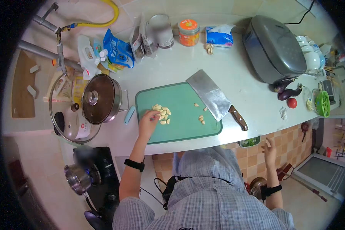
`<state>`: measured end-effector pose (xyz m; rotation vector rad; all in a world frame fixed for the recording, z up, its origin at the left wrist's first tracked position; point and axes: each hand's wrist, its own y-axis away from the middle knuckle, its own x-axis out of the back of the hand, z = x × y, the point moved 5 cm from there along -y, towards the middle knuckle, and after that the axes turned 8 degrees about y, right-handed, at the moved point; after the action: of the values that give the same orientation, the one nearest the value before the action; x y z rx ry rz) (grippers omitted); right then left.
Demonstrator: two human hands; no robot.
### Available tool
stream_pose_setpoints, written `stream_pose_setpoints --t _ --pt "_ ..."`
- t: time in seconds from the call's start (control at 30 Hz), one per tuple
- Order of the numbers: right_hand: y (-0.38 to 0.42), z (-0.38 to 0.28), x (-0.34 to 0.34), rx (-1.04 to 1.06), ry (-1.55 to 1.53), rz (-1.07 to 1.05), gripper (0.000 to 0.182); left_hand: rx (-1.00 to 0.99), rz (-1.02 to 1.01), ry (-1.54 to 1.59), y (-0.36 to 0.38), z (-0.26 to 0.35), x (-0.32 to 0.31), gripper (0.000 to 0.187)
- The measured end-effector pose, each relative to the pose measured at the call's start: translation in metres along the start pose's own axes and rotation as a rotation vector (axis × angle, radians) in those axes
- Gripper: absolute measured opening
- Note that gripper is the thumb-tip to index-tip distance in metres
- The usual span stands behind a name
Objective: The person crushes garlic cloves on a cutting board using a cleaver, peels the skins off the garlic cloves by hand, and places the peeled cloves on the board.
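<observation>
My left hand reaches onto the left part of a green cutting board, its fingertips at a pile of pale garlic cloves; what the fingers pinch, if anything, is too small to tell. My right hand hangs past the counter's front edge, fingers apart, holding nothing. A few unpeeled cloves lie on the right side of the board. Across the board's upper right corner rests a cleaver, its wooden handle pointing toward the front edge.
A light blue peeler-like tool lies left of the board, beside a lidded pot. Behind stand an orange-lidded jar, a tissue pack and a grey rice cooker. Eggplants and a tomato lie right.
</observation>
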<state>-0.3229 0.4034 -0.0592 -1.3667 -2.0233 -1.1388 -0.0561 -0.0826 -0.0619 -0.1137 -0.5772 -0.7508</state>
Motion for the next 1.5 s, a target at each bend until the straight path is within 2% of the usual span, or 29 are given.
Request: stream_pose_setpoints --t 0.07,0.13,0.17,0.23,0.3,0.33,0.37,0.43,0.47,0.5,0.53,0.57,0.63,0.7,0.77,0.83,0.87,0.97,1.0,1.03,1.1,1.17,1.2,1.37,1.43,1.47,1.5 --pt "-0.011 0.02 0.008 0.033 0.042 0.016 0.028 -0.01 0.043 -0.034 0.003 0.013 0.009 0.013" --pt "-0.016 0.019 0.022 0.143 0.5 0.214 0.028 -0.027 0.082 -0.063 0.0 0.018 0.009 0.013" --pt "-0.018 0.023 0.025 0.134 0.498 0.218 0.028 -0.037 0.054 -0.036 -0.002 0.02 0.004 0.013" --pt "-0.015 0.014 0.031 0.309 0.72 0.406 0.036 -0.053 0.02 -0.01 -0.006 0.025 -0.009 0.014" --pt "-0.025 0.031 0.032 0.218 0.733 0.329 0.042 -0.218 -0.114 -0.102 -0.01 0.042 -0.041 0.018" --pt "-0.031 0.04 0.031 0.135 0.746 0.249 0.047 -0.224 -0.121 -0.098 -0.013 0.051 -0.052 0.018" --pt "-0.035 0.045 0.033 0.126 0.748 0.255 0.047 -0.235 -0.17 -0.136 -0.016 0.061 -0.067 0.02" --pt "-0.04 0.06 0.032 -0.032 0.758 0.086 0.054 -0.248 -0.227 -0.168 -0.023 0.071 -0.091 0.022" --pt "-0.039 0.064 0.033 -0.04 0.761 0.088 0.054 -0.334 -0.209 -0.228 -0.026 0.076 -0.1 0.023" --pt "-0.035 0.053 0.036 0.109 0.84 0.253 0.049 -0.419 -0.189 -0.289 -0.028 0.083 -0.107 0.024" --pt "-0.028 0.043 0.039 0.26 0.914 0.417 0.045 -0.42 -0.196 -0.284 -0.03 0.086 -0.114 0.024" --pt "-0.026 0.043 0.04 0.252 0.918 0.416 0.045 -0.443 -0.201 -0.276 -0.03 0.09 -0.12 0.024" --pt "-0.029 0.047 0.04 0.087 0.667 0.207 0.036 -0.468 -0.209 -0.268 -0.031 0.092 -0.127 0.024" --pt "-0.032 0.053 0.038 0.04 0.571 0.167 0.034 -0.402 -0.283 -0.233 -0.032 0.081 -0.139 0.025" --pt "-0.035 0.077 0.034 -0.011 0.475 0.131 0.032 -0.417 -0.336 -0.221 -0.03 0.075 -0.147 0.024" --pt "-0.037 0.09 0.027 0.345 0.419 0.242 0.029 -0.429 -0.385 -0.212 -0.025 0.077 -0.147 0.023" --pt "-0.038 0.1 0.024 0.341 0.417 0.242 0.029 -0.419 -0.352 -0.182 -0.023 0.08 -0.143 0.022" --pt "-0.034 0.095 0.024 0.26 0.248 0.252 0.025 -0.407 -0.258 -0.194 -0.016 0.089 -0.129 0.021" --pt "-0.027 0.076 0.027 0.1 0.166 0.197 0.025 -0.402 -0.197 -0.234 -0.014 0.09 -0.124 0.021" --pt "-0.022 0.069 0.027 -0.059 0.084 0.141 0.027 -0.405 -0.202 -0.235 -0.01 0.09 -0.125 0.021" --pt "-0.023 0.072 0.024 -0.088 0.081 0.082 0.027 -0.311 -0.373 -0.273 0.0 0.084 -0.134 0.023" --pt "-0.025 0.073 0.021 -0.111 0.079 0.023 0.027 -0.362 -0.373 -0.281 0.004 0.082 -0.138 0.023" --pt "-0.023 0.069 0.019 -0.098 0.05 -0.001 0.026 -0.411 -0.374 -0.289 0.005 0.082 -0.14 0.024" --pt "-0.024 0.055 0.012 -0.068 0.022 -0.032 0.024 -0.379 -0.39 -0.213 0.007 0.073 -0.143 0.021" --pt "-0.025 0.031 0.014 0.389 0.212 0.228 0.024 -0.38 -0.414 -0.216 0.009 0.07 -0.143 0.02" --pt "-0.027 0.031 0.014 0.391 0.211 0.228 0.024 -0.402 -0.43 -0.192 0.012 0.07 -0.143 0.019" --pt "-0.024 0.008 0.016 0.276 0.266 0.163 0.025 -0.425 -0.446 -0.168 0.013 0.071 -0.143 0.019"
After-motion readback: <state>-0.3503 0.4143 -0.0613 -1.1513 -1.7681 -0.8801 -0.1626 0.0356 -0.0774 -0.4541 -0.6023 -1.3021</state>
